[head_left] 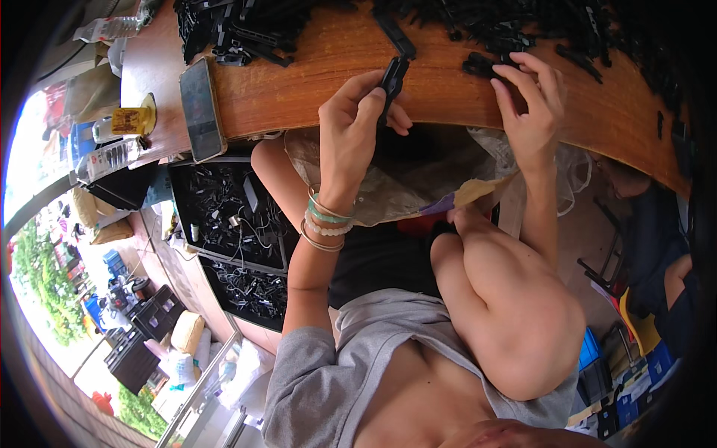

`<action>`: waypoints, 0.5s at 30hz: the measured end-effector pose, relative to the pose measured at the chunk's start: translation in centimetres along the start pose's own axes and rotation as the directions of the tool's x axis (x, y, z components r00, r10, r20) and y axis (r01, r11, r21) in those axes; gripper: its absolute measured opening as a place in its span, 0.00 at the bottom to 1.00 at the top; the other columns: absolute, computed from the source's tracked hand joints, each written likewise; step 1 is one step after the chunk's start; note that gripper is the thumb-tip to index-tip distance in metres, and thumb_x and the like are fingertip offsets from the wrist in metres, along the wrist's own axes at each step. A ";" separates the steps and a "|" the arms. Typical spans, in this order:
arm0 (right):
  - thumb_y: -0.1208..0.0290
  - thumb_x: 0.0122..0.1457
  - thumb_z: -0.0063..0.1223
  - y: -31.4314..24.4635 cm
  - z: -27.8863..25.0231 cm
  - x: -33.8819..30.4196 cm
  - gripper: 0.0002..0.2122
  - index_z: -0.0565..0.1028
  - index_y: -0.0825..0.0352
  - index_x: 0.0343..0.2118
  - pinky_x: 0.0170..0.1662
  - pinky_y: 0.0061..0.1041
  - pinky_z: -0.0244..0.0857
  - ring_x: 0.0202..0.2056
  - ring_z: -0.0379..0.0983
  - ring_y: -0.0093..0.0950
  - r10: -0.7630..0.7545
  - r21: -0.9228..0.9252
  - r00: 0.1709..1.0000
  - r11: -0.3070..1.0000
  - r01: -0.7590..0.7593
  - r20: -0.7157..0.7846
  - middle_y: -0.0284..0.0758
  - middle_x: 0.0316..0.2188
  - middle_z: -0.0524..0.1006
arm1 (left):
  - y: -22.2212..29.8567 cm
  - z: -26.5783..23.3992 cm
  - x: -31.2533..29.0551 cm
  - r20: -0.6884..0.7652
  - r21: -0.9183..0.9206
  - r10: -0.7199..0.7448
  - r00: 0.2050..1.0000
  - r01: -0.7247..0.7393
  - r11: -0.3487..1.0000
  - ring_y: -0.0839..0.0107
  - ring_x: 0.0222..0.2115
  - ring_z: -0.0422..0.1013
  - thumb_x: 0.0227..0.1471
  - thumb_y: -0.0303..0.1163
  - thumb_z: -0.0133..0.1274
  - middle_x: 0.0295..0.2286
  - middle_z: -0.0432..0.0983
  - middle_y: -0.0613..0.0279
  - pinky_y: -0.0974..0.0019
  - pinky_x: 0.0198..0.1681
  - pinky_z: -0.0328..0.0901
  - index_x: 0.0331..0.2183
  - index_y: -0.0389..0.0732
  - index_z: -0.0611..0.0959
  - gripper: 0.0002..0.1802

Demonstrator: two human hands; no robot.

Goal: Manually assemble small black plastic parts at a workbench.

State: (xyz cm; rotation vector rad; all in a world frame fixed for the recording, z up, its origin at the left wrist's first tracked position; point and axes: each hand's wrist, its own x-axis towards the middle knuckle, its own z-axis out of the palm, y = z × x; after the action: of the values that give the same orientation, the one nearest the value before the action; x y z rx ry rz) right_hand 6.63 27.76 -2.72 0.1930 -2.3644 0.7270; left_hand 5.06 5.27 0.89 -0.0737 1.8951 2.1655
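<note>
My left hand [355, 123] holds a slim black plastic clip [393, 81] upright between thumb and fingers, above the near edge of the wooden table. A second long black piece [394, 36] lies just beyond it, its near end close to the clip's top. To the right, my right hand [536, 104] has its thumb and fingertips closed around the end of another small black plastic part [478, 65] at the tabletop. The fingers partly hide that part. Heaps of similar black parts [231, 30] lie along the far side.
A phone [202, 108] lies at the table's left end beside a yellow tape roll [134, 119]. Below the table edge, a plastic sheet [314, 160] covers part of my lap. Black trays [231, 213] of small parts stand at lower left. Another person's arm [678, 280] shows at right.
</note>
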 end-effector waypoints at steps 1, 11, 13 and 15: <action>0.78 0.43 0.64 0.0 0.0 0.0 0.11 0.79 0.60 0.32 0.40 0.29 0.61 0.36 0.69 0.28 0.008 0.007 1.000 1.000 -0.008 0.000 0.26 0.40 0.73 | -0.1 0.1 0.0 0.000 -0.001 0.000 1.000 0.000 1.000 0.71 0.22 0.73 0.57 0.23 0.40 0.29 0.77 0.50 0.71 0.27 0.71 0.43 0.22 0.73 0.16; 0.79 0.44 0.61 -1.3 -0.8 0.9 0.07 0.76 0.62 0.27 0.45 0.30 0.59 0.43 0.67 0.30 -0.115 -0.060 0.992 0.991 0.118 0.052 0.29 0.43 0.73 | -0.4 0.0 -0.3 0.023 0.040 -0.013 1.000 0.013 0.999 0.70 0.24 0.74 0.57 0.24 0.41 0.30 0.77 0.50 0.70 0.29 0.71 0.42 0.23 0.74 0.15; 0.81 0.45 0.58 -1.1 -1.5 0.5 0.06 0.75 0.65 0.27 0.43 0.27 0.61 0.41 0.68 0.30 -0.053 0.295 0.995 0.955 0.027 0.080 0.33 0.39 0.75 | -0.3 0.1 -0.3 0.036 0.057 -0.027 0.999 0.025 0.998 0.69 0.26 0.74 0.57 0.24 0.41 0.31 0.76 0.50 0.69 0.30 0.70 0.41 0.23 0.75 0.15; 0.82 0.47 0.55 -1.6 -1.9 -0.3 0.06 0.75 0.68 0.29 0.37 0.23 0.62 0.35 0.70 0.28 0.028 0.507 0.988 0.856 -0.104 0.155 0.35 0.34 0.76 | 0.2 0.4 -0.3 0.117 0.047 -0.063 0.991 0.058 0.997 0.69 0.26 0.74 0.57 0.24 0.42 0.31 0.76 0.50 0.69 0.31 0.71 0.42 0.23 0.75 0.15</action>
State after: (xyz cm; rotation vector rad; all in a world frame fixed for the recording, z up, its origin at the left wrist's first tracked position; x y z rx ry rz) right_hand 8.37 27.51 -0.94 0.4034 -2.2636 1.4182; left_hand 5.37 5.55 1.22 0.0050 1.8482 2.0412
